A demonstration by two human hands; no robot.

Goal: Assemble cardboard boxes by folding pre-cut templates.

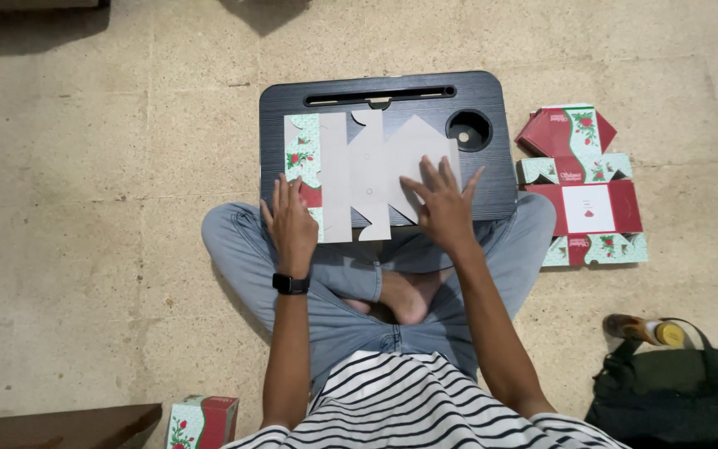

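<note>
A flat, unfolded cardboard box blank (367, 170) lies grey side up on a black lap desk (492, 179), its green floral flaps showing at the left. My left hand (291, 223) presses flat on the blank's lower left corner, a black watch on the wrist. Spread wide, my right hand (442, 204) rests flat on the blank's right part. Neither hand grips anything.
A stack of flat red and green box blanks (583, 187) lies on the floor to the right of the desk. A dark bag (675, 391) with a bottle (646, 330) sits at lower right. A folded box (203, 421) stands at lower left beside a dark wooden edge (60, 424).
</note>
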